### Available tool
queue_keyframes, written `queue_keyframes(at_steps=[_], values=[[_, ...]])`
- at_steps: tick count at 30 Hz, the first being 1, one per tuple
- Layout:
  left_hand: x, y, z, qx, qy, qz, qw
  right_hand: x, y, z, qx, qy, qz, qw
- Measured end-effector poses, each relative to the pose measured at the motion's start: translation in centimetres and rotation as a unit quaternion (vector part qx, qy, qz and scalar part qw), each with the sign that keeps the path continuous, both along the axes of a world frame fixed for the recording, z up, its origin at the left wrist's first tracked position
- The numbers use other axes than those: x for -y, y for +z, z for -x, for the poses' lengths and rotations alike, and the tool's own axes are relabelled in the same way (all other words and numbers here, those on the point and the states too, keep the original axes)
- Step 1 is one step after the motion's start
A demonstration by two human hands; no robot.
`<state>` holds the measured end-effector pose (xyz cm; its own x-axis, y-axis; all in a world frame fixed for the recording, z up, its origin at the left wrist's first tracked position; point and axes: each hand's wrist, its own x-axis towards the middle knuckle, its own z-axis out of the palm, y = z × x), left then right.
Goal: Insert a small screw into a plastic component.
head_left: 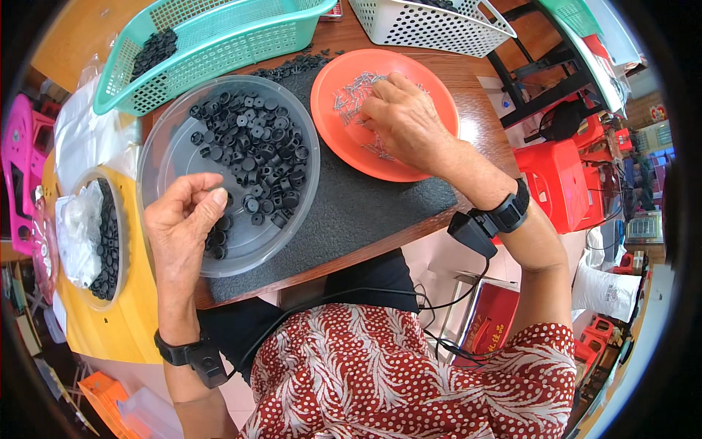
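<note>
My left hand [183, 219] hovers over the left rim of a clear round plastic tub [172, 164]. Its fingers are curled in against the thumb; whatever they hold, if anything, is hidden. Many small round black plastic caps [256, 139] are heaped in the tub, and one shows right by my thumb tip. My right hand [409, 121] reaches into an orange round plate [340, 143], fingers bent down and together among small silver screws or pins [351, 95]. The fingertips are partly hidden, so I cannot see what is between them.
A dark mat [358, 212] lies under tub and plate. Behind stand a teal basket [241, 44] with black parts and a white basket [431, 29]. At left, another tub [110, 241] holds black parts and a plastic bag. A red stool [548, 183] is at right. A cable [358, 290] joins my wrist straps.
</note>
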<state>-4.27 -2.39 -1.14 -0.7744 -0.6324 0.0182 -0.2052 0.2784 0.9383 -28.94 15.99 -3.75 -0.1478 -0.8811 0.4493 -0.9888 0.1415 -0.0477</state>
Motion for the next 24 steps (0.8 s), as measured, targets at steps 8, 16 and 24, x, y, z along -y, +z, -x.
queue_keyframes(at_steps=[8,16,24], values=[[-0.32,-0.16,0.21,-0.009,0.013,0.024,1.0,-0.28,-0.41,0.28,-0.013,0.014,0.007,1.0],[-0.86,0.39,0.41,0.016,0.025,-0.029,0.999,-0.35,-0.65,0.32,-0.036,0.027,0.006,0.999],[-0.81,-0.16,0.24,-0.002,0.033,-0.027,0.999,-0.47,-0.67,0.22,0.023,0.033,0.042,0.998]])
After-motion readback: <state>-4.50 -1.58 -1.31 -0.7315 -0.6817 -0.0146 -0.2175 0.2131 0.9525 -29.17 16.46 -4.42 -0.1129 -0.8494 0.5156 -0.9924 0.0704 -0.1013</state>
